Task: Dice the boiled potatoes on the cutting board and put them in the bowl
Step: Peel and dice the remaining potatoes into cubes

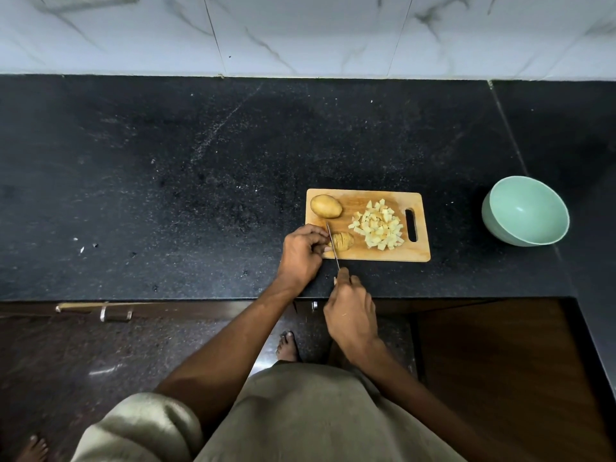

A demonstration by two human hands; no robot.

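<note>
Nearest the person, the right hand (350, 315) is curled round the handle of a knife (333, 245), over the front edge of the black stone counter (166, 195). The thin blade runs forward across the near edge of the wooden cutting board (366, 251) and stands in a partly sliced potato (343, 241) at the board's near left corner. The left hand (301, 253) lies just left of that potato, fingers bent and fingertips pinching its left end, the palm overhanging the board's left edge.

To the right of the sliced potato, touching nothing else, a heap of diced potato (378, 228) fills the middle of the board, stopping short of the slotted handle hole (411, 225) at the right end. At the far left corner sits a whole unpeeled potato (326, 206), close to the board's edges.

A pale green bowl (525, 211) stands well apart to the right, tipped slightly toward the camera, with bare counter between it and the board. It holds no potato. Beyond the board the counter stretches open to the white marble-tiled wall (300, 31).
</note>
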